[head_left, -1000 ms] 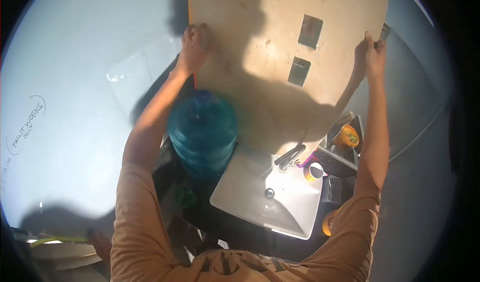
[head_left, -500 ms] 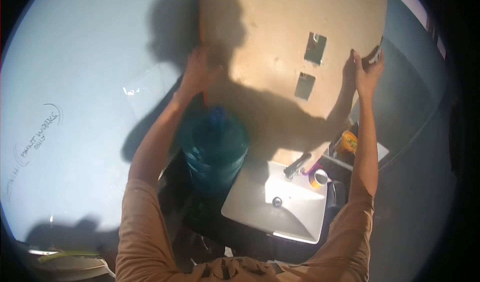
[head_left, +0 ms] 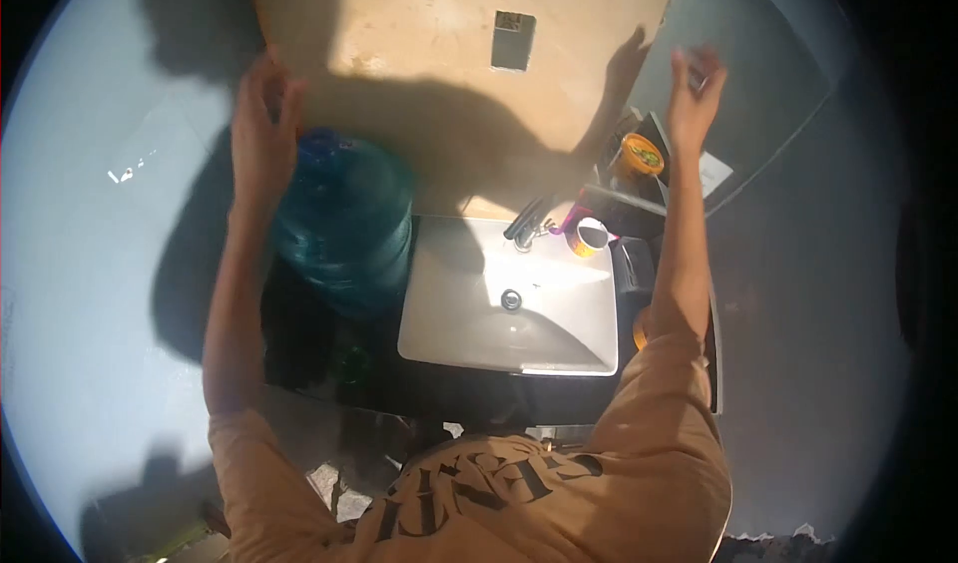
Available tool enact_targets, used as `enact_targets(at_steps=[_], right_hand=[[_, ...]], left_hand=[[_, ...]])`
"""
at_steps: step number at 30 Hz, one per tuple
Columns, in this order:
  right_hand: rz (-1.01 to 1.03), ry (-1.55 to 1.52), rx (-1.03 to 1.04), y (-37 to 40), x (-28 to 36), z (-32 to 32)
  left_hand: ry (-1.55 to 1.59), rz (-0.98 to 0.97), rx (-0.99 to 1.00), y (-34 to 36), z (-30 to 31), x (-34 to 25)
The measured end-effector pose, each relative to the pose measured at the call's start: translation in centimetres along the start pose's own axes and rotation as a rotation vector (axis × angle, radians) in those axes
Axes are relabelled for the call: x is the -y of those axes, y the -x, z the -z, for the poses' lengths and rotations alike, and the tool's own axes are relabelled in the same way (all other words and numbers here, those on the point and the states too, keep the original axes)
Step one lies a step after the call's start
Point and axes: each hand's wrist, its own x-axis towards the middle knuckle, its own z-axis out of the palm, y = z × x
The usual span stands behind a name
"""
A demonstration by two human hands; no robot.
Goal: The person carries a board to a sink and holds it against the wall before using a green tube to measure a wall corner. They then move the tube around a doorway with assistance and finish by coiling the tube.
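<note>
A pale wall [head_left: 90, 214] fills the left of the view, and a large light-brown board [head_left: 439, 34] stands flat against it, above a white sink [head_left: 564, 313]. The board's lower edge is just behind the sink's dark tap [head_left: 526, 222], and two small rectangular cut-outs [head_left: 513, 40] show near its middle, one above the other. The person's shadow falls across its lower half.

A blue water bottle [head_left: 344, 224] stands just left of the sink, below the board's lower left corner.

The left hand [head_left: 261, 114] is raised at the board's left edge, touching it just above the bottle. The hand is blurred, so I cannot tell whether the fingers wrap round the edge or only press on it.

The right hand [head_left: 694, 94] is lifted beside the board's right edge and apart from it. Its fingers are loosely spread and it seems to hold nothing.

Below that hand sits an orange tub [head_left: 641, 154], and a yellow cup [head_left: 589, 236] stands just beside the tap.
</note>
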Motion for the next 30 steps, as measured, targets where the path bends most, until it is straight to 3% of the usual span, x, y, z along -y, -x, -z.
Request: enact_targets(at_steps=[2, 3, 4, 5, 6, 7, 8, 9, 10, 12, 13, 15, 17, 20, 23, 29, 30], right_hand=[[-0.211, 0.031, 0.105, 6.8, -3.8, 2.7], [-0.349, 0.098, 0.170, 10.6, -5.1, 3.5], [-0.462, -0.045, 0.137, 14.8, -7.7, 3.6], [-0.387, 0.222, 0.150, 18.6, -10.7, 4.3], [-0.414, 0.303, 0.220, 21.5, -11.6, 4.9], [-0.535, 0.337, 0.402, 24.7, -14.3, 5.9], [-0.326, 0.434, 0.505, 27.6, -15.9, 6.2], [-0.453, 0.454, 0.573, 30.9, -17.9, 5.8], [-0.422, 0.504, 0.747, 31.3, -16.0, 5.7], [-0.580, 0.185, 0.855, 34.7, -18.8, 5.0], [-0.612, 0.202, 0.858, 34.6, -18.1, 4.5], [-0.641, 0.218, 0.859, 34.6, -17.4, 3.5], [-0.731, -0.028, 0.663, 34.9, -17.3, 3.3], [-0.785, -0.125, 0.630, 36.7, -20.8, 2.4], [-0.658, 0.140, 0.783, 34.2, -17.6, 2.3], [-0.880, -0.087, 0.707, 36.7, -24.0, 1.7], [-0.879, -0.088, 0.711, 35.9, -22.6, 1.8]], left_hand=[[0.003, 0.020, 0.201, 4.7, -3.8, -2.7], [0.161, -0.581, 0.197, 6.3, -7.7, 0.1], [0.115, -0.188, 0.413, 9.3, -9.7, -3.0], [0.068, -0.189, 0.547, 11.1, -13.3, -3.0], [0.003, -0.232, 0.602, 11.9, -16.2, -3.4], [-0.060, -0.272, 0.657, 12.6, -18.6, -3.7], [-0.060, -0.272, 0.654, 13.3, -20.5, -3.7], [-0.133, -0.228, 0.699, 13.8, -22.0, -3.7], [-0.207, -0.183, 0.746, 14.2, -23.2, -3.4], [-0.173, -0.055, 0.811, 14.1, -25.4, -2.4], [-0.128, 0.066, 0.880, 14.1, -25.9, -2.3], [-0.140, 0.026, 0.822, 14.6, -26.4, -2.1], [-0.153, -0.014, 0.770, 14.9, -26.7, -2.0], [-0.158, -0.041, 0.756, 15.0, -27.1, -1.8], [-0.127, -0.006, 0.760, 15.0, -27.0, -2.1], [-0.100, 0.039, 0.763, 15.3, -27.1, -1.7], [-0.095, 0.029, 0.751, 15.4, -27.1, -1.8]])
